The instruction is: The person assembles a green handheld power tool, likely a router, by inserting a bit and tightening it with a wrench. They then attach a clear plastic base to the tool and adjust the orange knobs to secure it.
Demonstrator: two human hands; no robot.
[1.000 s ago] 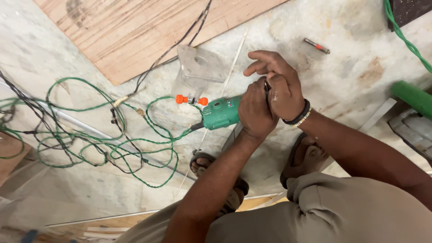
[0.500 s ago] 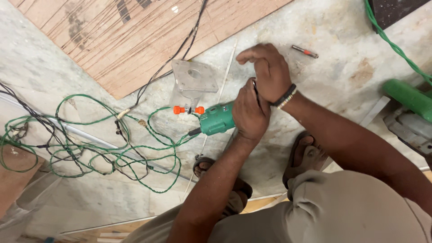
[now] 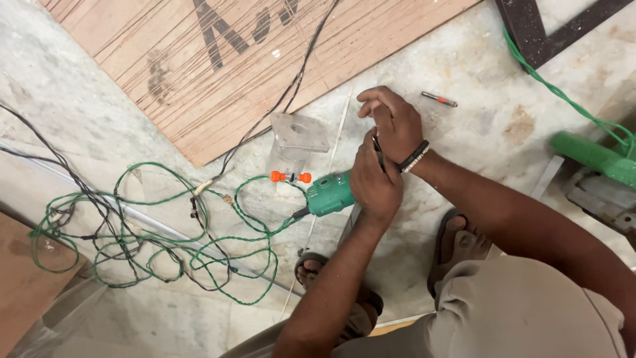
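Green power tool (image 3: pixel 331 193) gripped under left hand (image 3: pixel 375 180), right hand (image 3: pixel 394 122) pinching its dark key (image 3: pixel 377 147)

My hands: two, left (image 3: pixel 375 182) and right (image 3: pixel 396 122)
My sandals: two, left (image 3: pixel 322 273) and right (image 3: pixel 454 244)
Green tools: two, one (image 3: pixel 331 193) in my grip, another (image 3: pixel 593 158) far right
Boards: one (image 3: pixel 218 63)
Small red-tipped bits: one (image 3: pixel 440 100)
Clear base plates: one (image 3: pixel 298 133)

Only package-ish thing is a clear plastic blister pack (image 3: pixel 296 140), squarish, lying left of the hands (image 3: pixel 384 152). Beyond it, a plywood sheet (image 3: pixel 218 59) has dark painted markings (image 3: pixel 222 30).
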